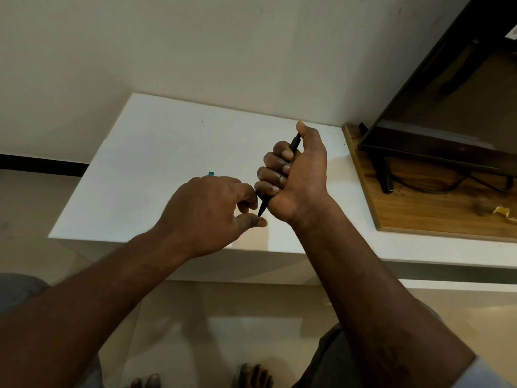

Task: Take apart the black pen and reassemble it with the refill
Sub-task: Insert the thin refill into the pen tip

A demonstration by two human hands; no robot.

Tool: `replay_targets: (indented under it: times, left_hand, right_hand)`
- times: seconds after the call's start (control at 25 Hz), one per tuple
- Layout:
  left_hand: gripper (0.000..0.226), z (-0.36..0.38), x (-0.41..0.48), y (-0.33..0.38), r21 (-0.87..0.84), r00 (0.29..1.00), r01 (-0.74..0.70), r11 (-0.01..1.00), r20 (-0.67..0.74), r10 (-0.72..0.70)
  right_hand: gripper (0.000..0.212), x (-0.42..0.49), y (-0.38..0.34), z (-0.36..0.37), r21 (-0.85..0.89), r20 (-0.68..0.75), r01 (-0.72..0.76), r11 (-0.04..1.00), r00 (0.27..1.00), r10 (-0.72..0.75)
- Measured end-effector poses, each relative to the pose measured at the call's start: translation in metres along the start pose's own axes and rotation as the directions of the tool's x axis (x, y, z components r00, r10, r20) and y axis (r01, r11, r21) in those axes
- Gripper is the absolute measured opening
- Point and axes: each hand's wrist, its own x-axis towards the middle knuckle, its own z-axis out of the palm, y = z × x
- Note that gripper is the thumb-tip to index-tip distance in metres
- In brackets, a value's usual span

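While the black pen [294,142] is being clenched in the right hand [296,177] above the white table [156,152], its tip is being pinched by the left hand [207,211] — light, stiff, probably slick, so best gripped at barrel and tip. Beside the table, a television [447,113] is being carried on a wooden board [419,217].

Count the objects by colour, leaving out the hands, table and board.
Black: 2, the black pen gripped in the right hand, and the screen
Teal: 1, a small piece behind the left hand
Yellow: 1, a scrap on the wooden board
Total: 4
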Motion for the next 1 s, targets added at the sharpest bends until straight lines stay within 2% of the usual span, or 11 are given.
replay_targets:
  times: [0.32, 0.48, 0.6, 0.68, 0.8, 0.88, 1.0]
  left_hand:
    - [0.04, -0.004, 0.0, 0.001, 0.013, 0.999, -0.001, 1.0, -0.039, 0.002]
    - [0.044, -0.004, 0.0, 0.001, 0.029, 0.998, 0.018, 0.999, -0.055, -0.016]
    - [0.043, -0.006, 0.002, -0.002, 0.044, 0.998, 0.037, 0.998, -0.057, -0.035]
    - [0.04, -0.007, 0.004, -0.006, 0.042, 0.997, 0.058, 0.997, -0.058, -0.056]
    - [0.034, -0.008, 0.005, -0.009, 0.037, 0.996, 0.067, 0.997, -0.069, -0.064]
    - [0.032, -0.009, 0.007, -0.011, 0.034, 0.994, 0.077, 0.996, -0.075, -0.074]
    - [0.034, -0.01, 0.009, -0.015, 0.04, 0.992, 0.113, 0.993, -0.056, -0.111]
  right_hand:
    - [0.065, 0.001, 0.001, -0.001, 0.011, -0.011, -0.018, 1.0, 1.0, 0.018]
    - [0.06, 0.004, 0.004, -0.002, -0.023, -0.031, 0.011, 1.0, 0.999, -0.012]
    - [0.05, 0.005, 0.007, -0.003, -0.204, -0.042, 0.087, 0.975, 0.994, -0.097]
    - [0.042, 0.005, 0.008, -0.003, -0.371, -0.024, 0.139, 0.918, 0.987, -0.16]
    - [0.032, 0.005, 0.008, -0.001, -0.549, 0.039, 0.165, 0.82, 0.984, -0.172]
    - [0.03, 0.005, 0.01, 0.0, -0.616, 0.067, 0.164, 0.77, 0.985, -0.156]
    - [0.027, 0.007, 0.011, -0.002, -0.636, 0.08, 0.171, 0.753, 0.985, -0.156]
